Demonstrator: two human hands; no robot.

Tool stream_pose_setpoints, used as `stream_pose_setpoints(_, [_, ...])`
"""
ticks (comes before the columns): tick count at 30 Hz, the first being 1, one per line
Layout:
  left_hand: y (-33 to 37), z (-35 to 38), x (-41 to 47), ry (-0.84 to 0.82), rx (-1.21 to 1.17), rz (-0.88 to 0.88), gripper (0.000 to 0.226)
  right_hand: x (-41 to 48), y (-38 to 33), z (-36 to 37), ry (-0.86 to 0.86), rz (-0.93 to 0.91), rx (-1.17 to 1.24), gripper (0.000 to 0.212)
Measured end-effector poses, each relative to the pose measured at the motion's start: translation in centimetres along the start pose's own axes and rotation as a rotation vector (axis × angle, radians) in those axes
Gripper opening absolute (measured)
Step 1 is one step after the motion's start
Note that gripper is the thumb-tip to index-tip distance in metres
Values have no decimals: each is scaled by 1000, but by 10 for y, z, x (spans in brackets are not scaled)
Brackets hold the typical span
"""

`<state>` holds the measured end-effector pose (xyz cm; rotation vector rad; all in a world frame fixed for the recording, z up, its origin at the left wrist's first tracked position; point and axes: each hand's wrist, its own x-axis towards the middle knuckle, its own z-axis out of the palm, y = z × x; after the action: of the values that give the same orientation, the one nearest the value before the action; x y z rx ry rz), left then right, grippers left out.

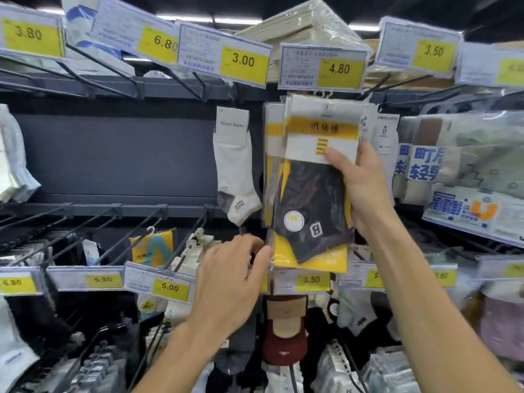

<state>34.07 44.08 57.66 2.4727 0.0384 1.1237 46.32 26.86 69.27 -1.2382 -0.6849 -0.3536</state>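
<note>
A clear packet of dark socks on a yellow and white card [312,199] hangs from a peg under the 4.80 price tag [323,68]. My right hand [361,188] grips its right edge, thumb across the front of the card. More packets of the same kind hang behind it [271,165]. My left hand [229,282] reaches up to the packets' lower left corner, fingertips pinching at the plastic edge there.
A white ankle sock [235,168] hangs on the peg just to the left. Several bare metal pegs [136,234] jut out at lower left. Price tags line both shelf rails. Bagged goods [465,165] crowd the right; dark red socks [285,338] hang below.
</note>
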Motion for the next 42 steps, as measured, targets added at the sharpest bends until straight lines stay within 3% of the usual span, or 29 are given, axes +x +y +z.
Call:
stream_pose_setpoints(6, [0, 4, 2, -6, 210, 72, 34, 24, 5, 6, -48, -29, -99, 27])
stream_pose_setpoints(15, [-2, 5, 2, -25, 279, 103, 38, 33, 19, 14, -106, -24, -249, 45])
stream_pose_setpoints(21, [1, -3, 2, 36, 50, 83, 21, 12, 13, 17, -5, 17, -316, 43])
stream_pose_setpoints(24, [6, -7, -6, 153, -100, 242, 21, -32, 3, 11, 173, -93, -421, 44])
stream_pose_setpoints(27, [21, 6, -26, 164, -389, 397, 22, -103, 4, -5, 257, -199, -345, 27])
stream_pose_setpoints(30, [43, 46, -64, -58, -643, 357, 20, -196, 24, -26, 199, -32, -394, 17])
stream_pose_setpoints(33, [65, 107, -132, -514, -727, 185, 14, -306, 59, -58, 379, 317, -498, 21])
stream_pose_setpoints(35, [78, 150, -195, -862, -644, 114, 10, -387, 77, -86, 542, 545, -541, 28])
stream_pose_setpoints(38, [97, 192, -300, -1266, -527, 173, 10, -522, 84, -123, 700, 895, -572, 35])
stream_pose_setpoints(42, [111, 215, -423, -1614, -398, 186, 8, -691, 70, -146, 993, 1201, -520, 27])
